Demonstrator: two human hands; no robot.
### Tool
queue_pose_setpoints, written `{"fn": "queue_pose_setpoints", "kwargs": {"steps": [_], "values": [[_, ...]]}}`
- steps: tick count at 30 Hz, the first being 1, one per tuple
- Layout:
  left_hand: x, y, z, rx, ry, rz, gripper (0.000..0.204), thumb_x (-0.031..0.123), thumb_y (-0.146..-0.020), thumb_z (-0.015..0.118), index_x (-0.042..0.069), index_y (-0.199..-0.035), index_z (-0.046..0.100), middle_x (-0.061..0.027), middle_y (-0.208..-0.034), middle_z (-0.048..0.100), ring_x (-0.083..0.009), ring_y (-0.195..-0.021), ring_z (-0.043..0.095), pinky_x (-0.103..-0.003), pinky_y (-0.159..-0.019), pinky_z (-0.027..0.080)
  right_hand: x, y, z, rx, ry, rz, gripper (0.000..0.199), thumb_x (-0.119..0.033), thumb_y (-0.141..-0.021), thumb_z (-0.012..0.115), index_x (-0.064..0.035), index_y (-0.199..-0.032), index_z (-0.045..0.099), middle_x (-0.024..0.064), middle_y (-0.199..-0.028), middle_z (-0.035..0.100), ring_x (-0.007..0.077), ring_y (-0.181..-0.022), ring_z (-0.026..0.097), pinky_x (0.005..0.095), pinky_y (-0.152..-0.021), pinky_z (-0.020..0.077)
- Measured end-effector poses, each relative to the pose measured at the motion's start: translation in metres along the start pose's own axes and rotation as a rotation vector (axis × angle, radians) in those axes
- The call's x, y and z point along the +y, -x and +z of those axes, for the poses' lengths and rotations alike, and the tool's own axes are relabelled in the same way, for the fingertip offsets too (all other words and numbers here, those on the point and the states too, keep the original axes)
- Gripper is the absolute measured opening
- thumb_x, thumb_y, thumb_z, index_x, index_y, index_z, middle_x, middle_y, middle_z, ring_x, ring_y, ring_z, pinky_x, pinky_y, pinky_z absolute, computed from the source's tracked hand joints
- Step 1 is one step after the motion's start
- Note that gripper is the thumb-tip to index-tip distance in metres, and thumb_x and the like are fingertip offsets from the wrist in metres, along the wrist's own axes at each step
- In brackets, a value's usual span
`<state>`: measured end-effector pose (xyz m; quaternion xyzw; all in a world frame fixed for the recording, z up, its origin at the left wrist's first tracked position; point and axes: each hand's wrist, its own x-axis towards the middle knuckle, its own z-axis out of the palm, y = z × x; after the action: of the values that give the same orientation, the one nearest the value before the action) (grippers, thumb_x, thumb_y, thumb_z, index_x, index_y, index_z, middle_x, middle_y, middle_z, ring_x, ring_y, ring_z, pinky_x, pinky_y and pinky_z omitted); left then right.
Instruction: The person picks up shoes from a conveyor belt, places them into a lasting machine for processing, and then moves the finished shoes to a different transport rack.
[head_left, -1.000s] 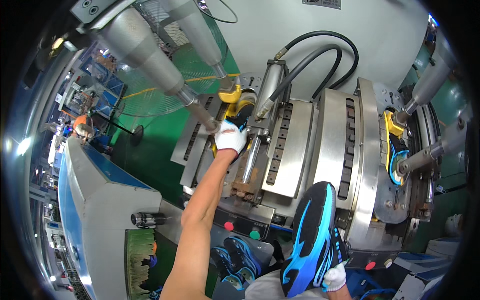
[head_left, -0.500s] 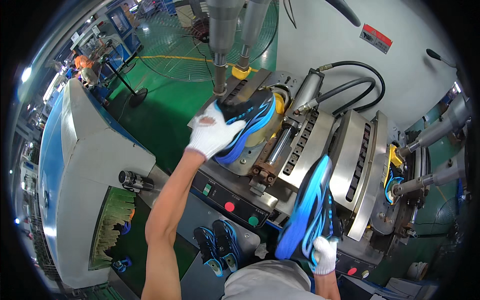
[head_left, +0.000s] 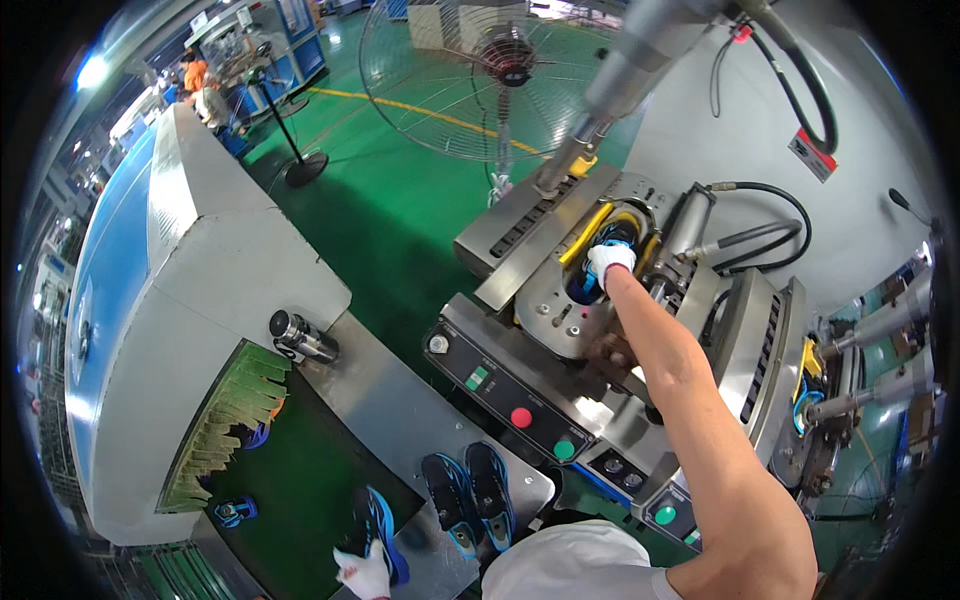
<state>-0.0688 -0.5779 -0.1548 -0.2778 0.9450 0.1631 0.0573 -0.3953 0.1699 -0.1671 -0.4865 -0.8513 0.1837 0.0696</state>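
In a white glove, my left hand holds the rear of a black and blue sports shoe at the lower edge, where the green belt meets the grey metal ledge. My right hand, also gloved, is stretched out to the press and grips a black and blue shoe standing inside the press's cradle. Yellow pads flank that shoe. Part of it is covered by the glove. A pair of similar shoes rests side by side on the ledge, between me and the belt.
A green belt runs out of a hooded machine past a fringe curtain. A dark flask lies on the ledge. The press has a control panel with coloured buttons. A thick ram hangs above; a fan stands beyond.
My left hand has gone from the press down to the belt edge with a shoe. My right hand has moved from low right up into the press. The view has swung left.
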Motion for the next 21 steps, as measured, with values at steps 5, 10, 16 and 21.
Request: {"fn": "queue_pose_setpoints", "kwargs": {"steps": [5, 10, 16, 21], "values": [[-0.077, 0.096, 0.039, 0.078, 0.123, -0.259, 0.056, 0.013, -0.079, 0.083, -0.008, -0.124, 0.057, -0.0214, -0.110, 0.071, -0.0319, -0.103, 0.070, -0.043, -0.088, 0.055, -0.096, 0.075, 0.030, 0.118, -0.045, -0.041, 0.031, -0.029, -0.081, 0.063, -0.0016, -0.087, 0.076, 0.0213, -0.092, 0.075, 0.0364, -0.089, 0.073, 0.0446, -0.085, 0.0548], [-0.069, 0.089, 0.064, 0.132, 0.211, -0.673, 0.091, 0.049, -0.062, 0.091, 0.003, -0.131, 0.055, -0.0175, -0.125, 0.067, -0.0358, -0.114, 0.066, -0.047, -0.101, 0.048, -0.082, 0.081, -0.007, 0.020, -0.101, -0.244, 0.038, -0.032, -0.086, 0.063, -0.0018, -0.105, 0.076, 0.0183, -0.106, 0.075, 0.0358, -0.102, 0.070, 0.0441, -0.092, 0.0517], [-0.099, 0.058, 0.100, 0.105, 0.229, -0.715, 0.087, 0.065, -0.068, 0.079, 0.009, -0.132, 0.059, -0.0143, -0.131, 0.066, -0.0343, -0.120, 0.064, -0.048, -0.107, 0.044, -0.070, 0.061, -0.021, -0.343, -0.720, -0.094, 0.045, -0.025, -0.082, 0.079, 0.0062, -0.113, 0.069, 0.0183, -0.113, 0.073, 0.0272, -0.100, 0.070, 0.0373, -0.086, 0.0546], [-0.090, 0.082, 0.082, 0.220, 0.077, -0.180, 0.060, 0.045, -0.089, 0.071, 0.011, -0.136, 0.057, -0.0142, -0.133, 0.063, -0.0323, -0.121, 0.062, -0.047, -0.103, 0.047, -0.061, 0.298, -0.104, -0.204, -0.827, -0.679, 0.086, -0.021, -0.093, 0.076, 0.0037, -0.158, 0.025, 0.0257, -0.159, 0.038, 0.0333, -0.144, 0.042, 0.0385, -0.120, 0.0324]]}}
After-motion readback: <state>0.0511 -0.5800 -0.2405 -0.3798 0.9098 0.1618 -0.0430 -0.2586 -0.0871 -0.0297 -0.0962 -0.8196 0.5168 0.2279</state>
